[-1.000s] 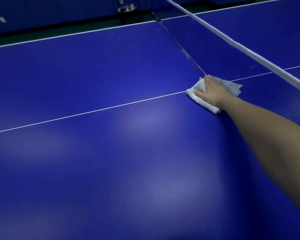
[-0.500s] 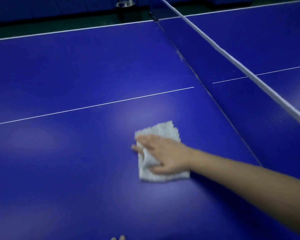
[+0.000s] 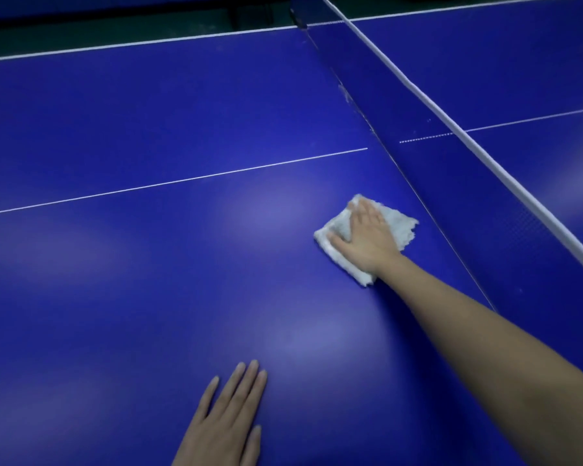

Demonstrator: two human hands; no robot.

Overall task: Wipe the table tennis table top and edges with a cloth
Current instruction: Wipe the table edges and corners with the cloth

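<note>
A blue table tennis table (image 3: 148, 280) fills the view, with a white centre line running across it. A folded white cloth (image 3: 398, 227) lies flat on the near half, a short way left of the net's foot. My right hand (image 3: 367, 237) presses down on the cloth with straight fingers, the arm reaching in from the lower right. My left hand (image 3: 226, 418) rests flat on the table near the bottom edge of the view, fingers straight and together, holding nothing.
The net (image 3: 485, 156) with its white top band runs diagonally from the top centre to the right edge. Beyond it lies the table's other half (image 3: 502, 62). The table's far white edge line (image 3: 132, 45) borders a dark green floor.
My right hand has slid the cloth from the net to the middle of the table, then back right towards the net. My left hand has come into view, flat on the table.
</note>
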